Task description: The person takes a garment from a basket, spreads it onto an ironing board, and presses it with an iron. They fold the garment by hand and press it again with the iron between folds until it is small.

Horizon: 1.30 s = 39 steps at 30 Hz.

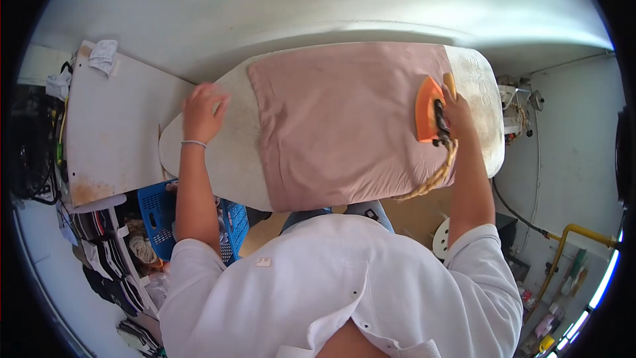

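A dusty-pink cloth (344, 126) lies spread over the pale ironing board (232, 159), with small creases along its near edge. On the cloth's right part rests an orange iron (426, 111), and my right hand (456, 109) is closed around its handle. A braided cord (440, 182) trails from the iron toward me across the cloth. My left hand (204, 113) is over the board's left end, to the left of the cloth and apart from it. Its fingers are apart, slightly blurred, and hold nothing visible.
A white side table (126, 126) with a crumpled paper (103, 56) adjoins the board on the left. Below it are a blue basket (156, 215) and shelves of folded dark items (106, 245). A wall runs behind the board; a yellow pipe (563, 245) is at right.
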{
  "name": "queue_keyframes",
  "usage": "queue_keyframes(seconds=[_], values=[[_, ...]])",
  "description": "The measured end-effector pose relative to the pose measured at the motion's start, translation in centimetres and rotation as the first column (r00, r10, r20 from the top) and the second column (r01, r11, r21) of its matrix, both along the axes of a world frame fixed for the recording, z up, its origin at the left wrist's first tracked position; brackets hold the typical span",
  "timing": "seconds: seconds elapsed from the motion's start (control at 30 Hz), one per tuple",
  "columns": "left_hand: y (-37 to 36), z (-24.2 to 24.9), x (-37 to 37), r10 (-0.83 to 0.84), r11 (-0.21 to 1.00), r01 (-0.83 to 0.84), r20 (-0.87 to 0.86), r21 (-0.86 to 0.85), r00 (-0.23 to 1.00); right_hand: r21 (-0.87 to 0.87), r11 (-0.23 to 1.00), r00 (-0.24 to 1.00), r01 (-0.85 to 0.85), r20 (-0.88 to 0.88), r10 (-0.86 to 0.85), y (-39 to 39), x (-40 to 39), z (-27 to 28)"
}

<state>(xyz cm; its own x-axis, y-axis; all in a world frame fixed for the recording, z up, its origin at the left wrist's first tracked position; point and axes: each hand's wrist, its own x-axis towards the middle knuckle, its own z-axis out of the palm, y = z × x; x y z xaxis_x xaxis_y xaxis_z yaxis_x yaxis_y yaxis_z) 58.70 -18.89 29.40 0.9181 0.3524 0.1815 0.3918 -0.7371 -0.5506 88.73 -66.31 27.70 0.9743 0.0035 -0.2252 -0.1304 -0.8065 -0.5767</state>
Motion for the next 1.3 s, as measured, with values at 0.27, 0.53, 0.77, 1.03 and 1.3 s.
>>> queue_keyframes(seconds=[0.27,0.53,0.77,1.03,1.3], values=[[4.0,-11.1,10.9,0.389,0.547,-0.008,0.245,-0.837,0.888,-0.108,0.606,0.612,-0.788,-0.251,0.750,5.4,-8.3,1.5],[7.3,-12.2,15.9,0.396,0.276,0.107,0.215,-0.955,0.893,-0.034,0.041,0.051,-0.999,-0.382,0.923,20.7,-18.3,3.4],[11.4,-13.8,16.2,0.409,0.133,0.095,0.142,-0.987,0.902,0.063,0.749,0.731,-0.660,-0.177,0.659,27.3,-8.1,0.6],[4.0,-10.9,14.1,0.268,0.671,0.220,0.509,-0.708,0.818,0.014,0.999,0.991,0.047,-0.130,-0.045,8.0,8.0,0.5],[-10.6,-10.3,-0.6,-0.085,0.665,0.053,-0.005,-0.745,0.996,-0.115,0.883,0.885,-0.455,-0.161,0.436,-4.2,0.1,0.6]])
